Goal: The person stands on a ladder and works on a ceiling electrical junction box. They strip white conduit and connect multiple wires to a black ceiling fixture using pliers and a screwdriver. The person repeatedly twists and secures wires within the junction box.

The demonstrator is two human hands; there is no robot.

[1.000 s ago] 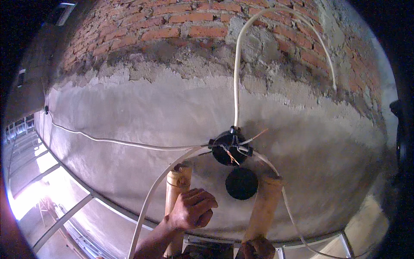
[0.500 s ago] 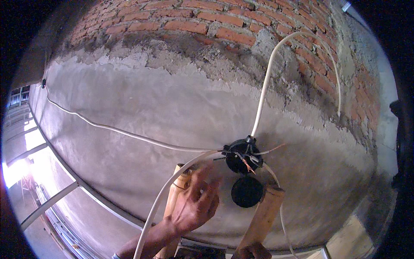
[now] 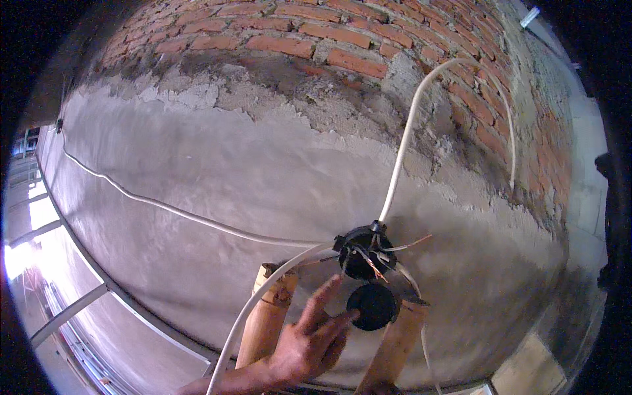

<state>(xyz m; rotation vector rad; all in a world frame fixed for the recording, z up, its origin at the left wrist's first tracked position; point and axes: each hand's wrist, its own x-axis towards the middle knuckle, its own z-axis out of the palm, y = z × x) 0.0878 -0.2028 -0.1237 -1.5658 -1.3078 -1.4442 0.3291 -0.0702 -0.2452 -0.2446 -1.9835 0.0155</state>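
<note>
My left hand (image 3: 309,342) is below a round black junction box (image 3: 361,264) fixed to the plastered wall. Its fingers are stretched out and apart. One fingertip is close to a grey wire end hanging from the box; whether they touch I cannot tell. Another finger reaches the edge of the box's round black lid (image 3: 374,307), which hangs just under the box. Bare copper strands (image 3: 374,268) and several loose wires stick out of the box. At the lower edge, only a dark bit of my right hand (image 3: 383,389) shows, closed on the right bamboo pole (image 3: 395,342).
A second bamboo pole (image 3: 268,316) rises to the left. White cables run from the box: one far left (image 3: 178,212), one looping up (image 3: 403,148), one down past my left forearm (image 3: 247,309). Bare brick (image 3: 283,45) tops the grey plaster; metal framing (image 3: 85,247) stands at left.
My left hand has moved down and slightly right, from beside the left pole top to beneath the box, its fingers now spread. The view has shifted slightly, leaving less of my right hand visible.
</note>
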